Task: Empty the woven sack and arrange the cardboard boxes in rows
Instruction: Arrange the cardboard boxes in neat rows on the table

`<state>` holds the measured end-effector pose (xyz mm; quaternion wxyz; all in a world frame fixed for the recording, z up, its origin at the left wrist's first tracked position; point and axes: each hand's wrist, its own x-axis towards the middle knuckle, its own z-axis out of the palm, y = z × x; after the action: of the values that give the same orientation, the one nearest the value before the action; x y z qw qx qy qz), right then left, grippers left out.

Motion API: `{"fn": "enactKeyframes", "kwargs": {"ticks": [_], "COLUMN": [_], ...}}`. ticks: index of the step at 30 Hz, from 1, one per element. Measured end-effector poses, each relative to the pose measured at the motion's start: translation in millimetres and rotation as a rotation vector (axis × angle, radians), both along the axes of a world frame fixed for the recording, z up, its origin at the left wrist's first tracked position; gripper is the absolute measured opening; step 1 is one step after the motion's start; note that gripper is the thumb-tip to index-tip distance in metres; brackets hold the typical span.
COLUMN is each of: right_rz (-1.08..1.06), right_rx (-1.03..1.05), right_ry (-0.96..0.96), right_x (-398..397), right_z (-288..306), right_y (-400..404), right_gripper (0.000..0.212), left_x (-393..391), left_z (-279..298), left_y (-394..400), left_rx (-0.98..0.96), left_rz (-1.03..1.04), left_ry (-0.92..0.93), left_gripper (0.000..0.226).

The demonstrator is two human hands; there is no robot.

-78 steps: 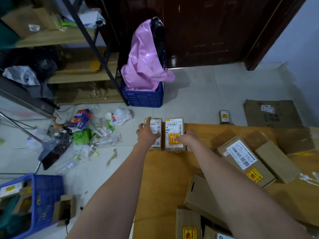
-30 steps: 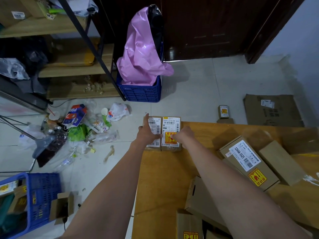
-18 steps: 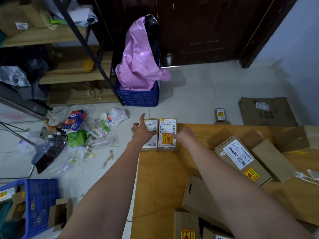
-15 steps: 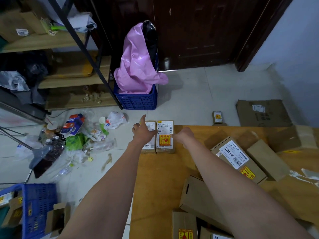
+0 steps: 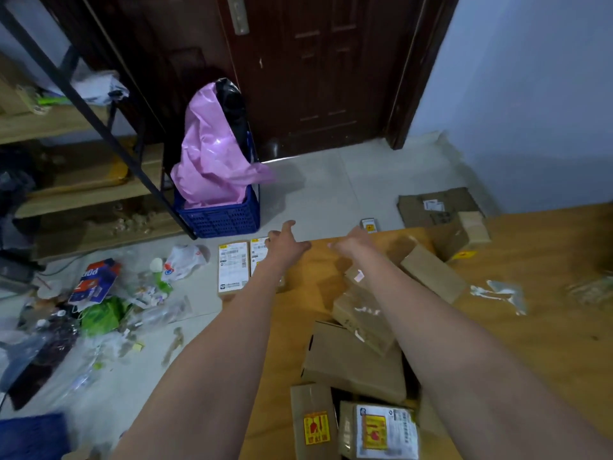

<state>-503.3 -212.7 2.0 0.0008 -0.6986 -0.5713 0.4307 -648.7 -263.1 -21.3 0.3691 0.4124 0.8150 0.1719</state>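
Observation:
Two small labelled cardboard boxes lie side by side on the floor, the left box [image 5: 233,267] in full view and the right box [image 5: 258,255] partly under my left wrist. My left hand [image 5: 286,242] hovers just past them with fingers spread, holding nothing. My right hand [image 5: 348,244] is level with it, to the right over the tan sheet [image 5: 537,327], and also holds nothing. Several loose boxes lie unordered on the sheet: a plain one [image 5: 431,272], a taped one [image 5: 361,315], a larger one [image 5: 351,358] and two with yellow stickers [image 5: 313,423] [image 5: 384,429]. No woven sack is recognisable.
A blue crate [image 5: 220,219] with a pink bag [image 5: 212,154] stands by the dark door. Litter [image 5: 99,303] covers the floor at left, below wooden shelves [image 5: 83,190]. A flattened carton [image 5: 438,205] and a tiny box [image 5: 369,224] lie on the tiles at right.
Both hands have lifted off the two small boxes and shifted right. The boxes stay side by side. The view has tilted up towards the door.

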Motion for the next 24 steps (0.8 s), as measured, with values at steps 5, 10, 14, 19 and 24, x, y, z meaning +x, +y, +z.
{"fn": "enactKeyframes", "kwargs": {"ticks": [5, 10, 14, 19, 24], "right_rz": [-0.063, -0.083, -0.077, -0.062, -0.259], "right_rx": [0.024, 0.039, 0.043, -0.01, 0.069], "right_ry": [-0.009, -0.094, -0.198, -0.284, -0.277], "right_x": [58, 115, 144, 170, 177], "right_z": [9, 3, -19, -95, -49], "right_y": [1, 1, 12, 47, 32], "right_gripper": [0.068, 0.041, 0.045, 0.062, 0.058], "left_x": [60, 115, 146, 165, 170], "left_z": [5, 5, -5, -22, -34], "left_y": [14, 29, 37, 44, 60], "left_rx": [-0.001, -0.013, -0.031, -0.086, -0.117], "left_rz": [-0.097, -0.182, -0.253, -0.323, -0.346], "left_ry": [-0.021, -0.052, -0.084, -0.037, 0.001], "left_gripper": [0.069, 0.064, 0.061, 0.064, 0.063]}}
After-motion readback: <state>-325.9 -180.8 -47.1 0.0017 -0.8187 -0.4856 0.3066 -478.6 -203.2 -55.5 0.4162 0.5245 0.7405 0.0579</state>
